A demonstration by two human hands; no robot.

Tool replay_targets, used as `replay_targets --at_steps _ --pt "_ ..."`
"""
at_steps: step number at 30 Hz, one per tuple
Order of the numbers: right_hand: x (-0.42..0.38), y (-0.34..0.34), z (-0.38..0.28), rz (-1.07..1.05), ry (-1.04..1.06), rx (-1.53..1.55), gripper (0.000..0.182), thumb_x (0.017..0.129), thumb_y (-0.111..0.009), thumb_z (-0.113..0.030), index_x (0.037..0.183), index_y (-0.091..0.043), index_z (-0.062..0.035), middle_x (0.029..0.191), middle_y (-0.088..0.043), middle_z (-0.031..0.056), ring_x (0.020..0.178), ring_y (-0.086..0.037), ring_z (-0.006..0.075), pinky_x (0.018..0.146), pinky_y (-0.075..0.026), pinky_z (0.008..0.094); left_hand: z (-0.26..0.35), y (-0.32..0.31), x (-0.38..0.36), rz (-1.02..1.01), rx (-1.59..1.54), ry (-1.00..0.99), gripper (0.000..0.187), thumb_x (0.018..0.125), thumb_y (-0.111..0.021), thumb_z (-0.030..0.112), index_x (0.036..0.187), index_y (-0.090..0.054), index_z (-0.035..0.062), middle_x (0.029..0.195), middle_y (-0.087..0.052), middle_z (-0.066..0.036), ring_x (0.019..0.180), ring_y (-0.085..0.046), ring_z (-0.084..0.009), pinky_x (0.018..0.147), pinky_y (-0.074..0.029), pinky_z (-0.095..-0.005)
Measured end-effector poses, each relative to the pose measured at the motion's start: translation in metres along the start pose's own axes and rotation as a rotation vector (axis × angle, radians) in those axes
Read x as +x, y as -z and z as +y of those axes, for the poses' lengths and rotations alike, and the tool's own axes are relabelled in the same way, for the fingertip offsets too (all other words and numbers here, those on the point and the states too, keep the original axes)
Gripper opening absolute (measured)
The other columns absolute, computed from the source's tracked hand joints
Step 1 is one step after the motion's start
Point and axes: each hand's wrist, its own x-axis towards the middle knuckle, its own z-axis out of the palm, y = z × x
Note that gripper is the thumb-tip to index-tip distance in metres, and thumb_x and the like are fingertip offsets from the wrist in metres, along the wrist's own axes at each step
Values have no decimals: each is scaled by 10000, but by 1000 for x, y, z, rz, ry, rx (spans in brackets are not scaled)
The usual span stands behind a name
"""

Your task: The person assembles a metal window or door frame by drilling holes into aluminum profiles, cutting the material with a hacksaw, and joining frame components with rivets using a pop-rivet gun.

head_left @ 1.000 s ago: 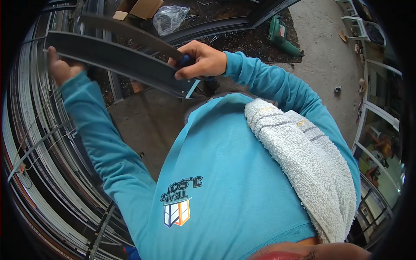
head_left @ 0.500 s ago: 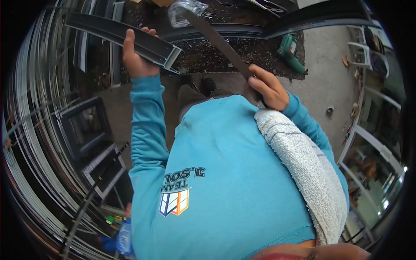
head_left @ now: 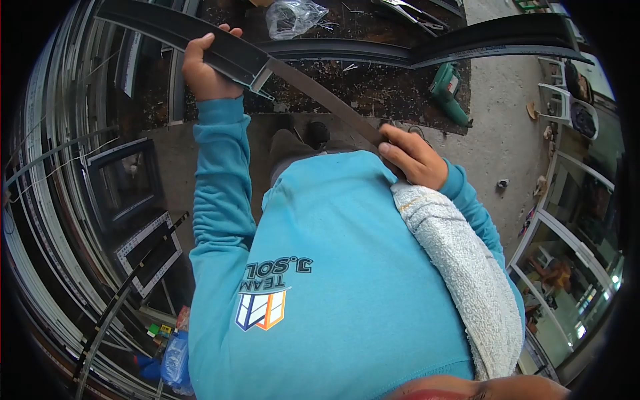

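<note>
My left hand [head_left: 203, 70] grips a dark aluminium profile [head_left: 167, 30] near its cut end, holding it up at the upper left. My right hand [head_left: 413, 157] holds the handle of a long flat file [head_left: 320, 93], close to my chest. The file's blade runs up and left, and its tip touches the cut end of the profile. A white towel [head_left: 460, 267] hangs over my right shoulder.
A bench [head_left: 373, 83] strewn with metal shavings lies ahead, with a long dark profile [head_left: 427, 47], a plastic bag [head_left: 290, 17] and a green power tool [head_left: 448, 90] on it. Stacked frames and profiles [head_left: 60, 200] fill the left. Glass panels [head_left: 573, 253] stand at the right.
The view swung left. My left hand shifted its grip toward the profile's cut end. My right hand drew the file back toward my chest, and its tip now meets that end.
</note>
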Motion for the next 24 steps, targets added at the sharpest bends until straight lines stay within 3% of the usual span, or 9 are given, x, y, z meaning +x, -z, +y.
replay_targets --at_steps 4,8,11,12,16,19,24 --pt "11 -8 -2 -7 46 -9 182 1021 -475 -178 1015 -548 -11 646 -478 -1 566 -429 95 533 -382 284 -4 -1 -4 3 -47 75 368 825 -544 152 1098 -553 -93 1029 -635 -193 1002 -650 -334 866 -546 -425" --pt "36 -12 7 54 129 -81 207 1029 -455 -189 1070 -545 -8 609 -489 -4 529 -456 83 491 -370 263 -17 2 -14 -30 107 53 353 825 -553 122 1101 -547 -97 1041 -627 -199 989 -650 -348 884 -543 -437" --pt "23 -10 2 49 72 -93 170 1005 -489 -151 1073 -553 -9 634 -521 81 579 -522 147 549 -428 318 -16 4 -15 3 66 89 351 830 -554 130 1099 -550 -96 1043 -627 -200 978 -655 -350 882 -544 -442" --pt "29 -17 1 101 128 -121 149 1002 -491 -153 1037 -531 -14 637 -524 125 563 -529 208 556 -434 356 -23 -5 -22 1 79 52 351 838 -550 144 1096 -555 -93 1043 -626 -203 979 -656 -346 872 -548 -439" --pt "41 -28 -2 88 185 -181 136 995 -498 -150 1011 -504 -16 662 -541 181 585 -544 336 572 -431 409 -11 -3 -3 -18 -13 115 295 836 -565 125 1058 -571 -68 1017 -628 -209 953 -654 -347 844 -556 -446" --pt "50 -34 -4 120 233 -205 139 994 -498 -153 1016 -504 -16 676 -552 188 604 -563 345 581 -437 414 -29 -18 -13 29 -3 -21 276 836 -566 124 1037 -572 -64 985 -629 -190 929 -658 -337 832 -557 -441" --pt "44 -25 -1 55 148 -187 177 998 -507 -182 1057 -521 -15 679 -555 179 585 -549 304 587 -443 406 -9 -2 9 24 41 -19 287 844 -563 129 1041 -571 -80 983 -628 -184 944 -659 -347 838 -552 -444"
